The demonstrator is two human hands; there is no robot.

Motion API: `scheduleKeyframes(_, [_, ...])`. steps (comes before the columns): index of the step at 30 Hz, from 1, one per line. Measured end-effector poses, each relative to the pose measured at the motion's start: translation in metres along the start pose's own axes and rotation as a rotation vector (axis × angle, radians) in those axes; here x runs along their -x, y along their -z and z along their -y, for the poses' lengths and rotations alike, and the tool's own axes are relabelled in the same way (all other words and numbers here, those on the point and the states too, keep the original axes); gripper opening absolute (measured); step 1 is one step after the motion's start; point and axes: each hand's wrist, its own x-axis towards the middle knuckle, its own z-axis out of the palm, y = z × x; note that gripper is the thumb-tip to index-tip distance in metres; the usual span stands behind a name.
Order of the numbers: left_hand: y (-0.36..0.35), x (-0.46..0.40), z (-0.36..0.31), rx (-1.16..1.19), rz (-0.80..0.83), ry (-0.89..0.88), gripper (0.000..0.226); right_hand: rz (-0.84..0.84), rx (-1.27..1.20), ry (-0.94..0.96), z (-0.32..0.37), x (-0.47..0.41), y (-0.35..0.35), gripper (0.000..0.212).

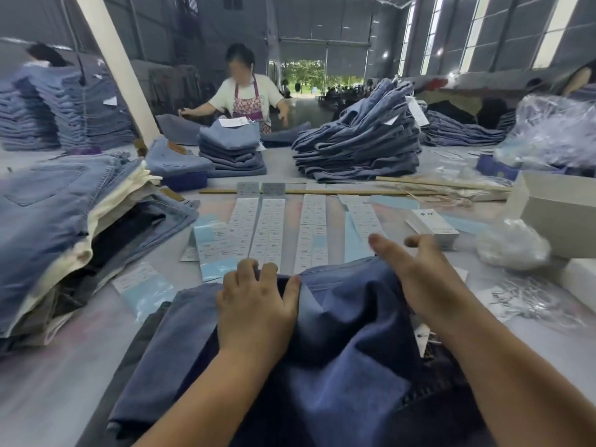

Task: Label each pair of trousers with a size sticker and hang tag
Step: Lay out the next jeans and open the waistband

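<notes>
A pair of dark blue denim trousers (338, 350) lies bunched on the table in front of me. My left hand (258, 301) presses down on its far edge, fingers curled over the fold and gripping the cloth. My right hand (422, 275) hovers over the right side of the trousers with fingers spread and nothing in it. Beyond the trousers, several strips of white size stickers (271, 227) on pale blue backing lie side by side. A stack of white hang tags (433, 225) sits to the right of them. A white tag (422, 337) peeks out under my right wrist.
A pile of folded jeans (64, 221) rises at the left. More denim stacks (358, 146) stand across the table, where another person (248, 91) sorts trousers. White boxes (561, 208), a crumpled plastic bag (512, 246) and loose fasteners (529, 301) fill the right side. A wooden stick (322, 191) lies beyond the stickers.
</notes>
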Motion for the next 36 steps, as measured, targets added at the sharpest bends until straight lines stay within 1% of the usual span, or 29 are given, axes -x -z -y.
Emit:
scheduleKeyframes(2, [0.001, 0.012, -0.001, 0.150, 0.020, 0.008, 0.067, 0.048, -0.061, -0.083, 0.001, -0.014, 0.005, 0.094])
scheduleKeyframes(4, [-0.003, 0.023, 0.000, 0.231, 0.061, 0.009, 0.076, 0.152, -0.111, -0.116, -0.002, -0.024, 0.003, 0.067])
scheduleKeyframes(5, [-0.005, 0.025, 0.000, 0.250, 0.069, -0.001, 0.075, 0.170, -0.109, -0.100, -0.004, -0.026, 0.000, 0.050])
scheduleKeyframes(6, [-0.007, 0.024, 0.000, 0.272, 0.064, -0.010, 0.068, 0.149, -0.082, -0.062, -0.006, -0.026, -0.002, 0.033])
scheduleKeyframes(7, [-0.009, 0.021, -0.001, 0.279, 0.055, -0.017, 0.058, 0.104, -0.052, -0.011, -0.009, -0.027, -0.004, 0.022])
scheduleKeyframes(8, [-0.010, 0.017, -0.003, 0.258, 0.047, -0.035, 0.049, 0.060, -0.032, 0.045, -0.014, -0.024, -0.005, 0.023])
scheduleKeyframes(10, [-0.010, 0.007, -0.007, 0.158, 0.025, -0.112, 0.035, -0.032, 0.007, 0.136, -0.019, -0.012, -0.004, 0.032])
scheduleKeyframes(12, [-0.003, -0.009, -0.010, 0.145, -0.084, -0.220, 0.026, -0.132, 0.043, 0.220, -0.026, 0.002, 0.000, 0.037])
scheduleKeyframes(14, [0.008, -0.035, -0.009, 0.188, -0.246, -0.288, 0.020, -0.216, 0.053, 0.311, -0.030, 0.018, 0.003, 0.045])
scheduleKeyframes(15, [0.012, -0.048, -0.009, 0.189, -0.284, -0.318, 0.018, -0.252, 0.058, 0.355, -0.033, 0.027, 0.003, 0.050])
scheduleKeyframes(16, [0.014, -0.059, -0.010, 0.170, -0.259, -0.352, 0.018, -0.287, 0.063, 0.400, -0.035, 0.036, 0.002, 0.054])
scheduleKeyframes(18, [0.007, -0.066, -0.017, 0.094, -0.096, -0.410, 0.020, -0.349, 0.089, 0.477, -0.040, 0.051, -0.004, 0.055])
scheduleKeyframes(20, [-0.014, -0.051, -0.022, 0.027, 0.040, -0.441, 0.023, -0.382, 0.158, 0.514, -0.047, 0.061, -0.012, 0.053])
scheduleKeyframes(21, [-0.026, -0.040, -0.023, 0.010, 0.078, -0.456, 0.024, -0.385, 0.212, 0.509, -0.050, 0.064, -0.014, 0.053])
scheduleKeyframes(23, [-0.045, -0.018, -0.019, 0.040, 0.093, -0.472, 0.027, -0.391, 0.381, 0.454, -0.052, 0.066, -0.017, 0.055])
scheduleKeyframes(25, [-0.052, -0.013, -0.014, 0.081, 0.065, -0.444, 0.037, -0.402, 0.547, 0.437, -0.049, 0.065, -0.014, 0.064])
scheduleKeyframes(27, [-0.053, -0.014, -0.012, 0.034, 0.101, -0.420, 0.053, -0.336, 0.666, 0.524, -0.042, 0.060, -0.012, 0.072])
scheduleKeyframes(28, [-0.053, -0.016, -0.010, 0.001, 0.143, -0.412, 0.062, -0.252, 0.705, 0.586, -0.036, 0.057, -0.012, 0.071])
scheduleKeyframes(30, [-0.049, -0.016, -0.007, -0.025, 0.245, -0.370, 0.074, 0.033, 0.773, 0.647, -0.020, 0.047, -0.018, 0.058])
scheduleKeyframes(32, [-0.044, -0.013, 0.001, -0.059, 0.331, -0.311, 0.081, 0.305, 0.783, 0.651, -0.011, 0.037, -0.028, 0.041])
scheduleKeyframes(33, [-0.041, -0.011, 0.009, -0.100, 0.349, -0.286, 0.084, 0.400, 0.815, 0.629, -0.008, 0.033, -0.032, 0.038])
scheduleKeyframes(34, [-0.038, -0.009, 0.018, -0.139, 0.356, -0.249, 0.085, 0.463, 0.861, 0.596, -0.005, 0.029, -0.035, 0.035])
scheduleKeyframes(36, [-0.029, -0.006, 0.043, -0.181, 0.357, -0.138, 0.082, 0.519, 0.889, 0.566, 0.007, 0.023, -0.041, 0.030])
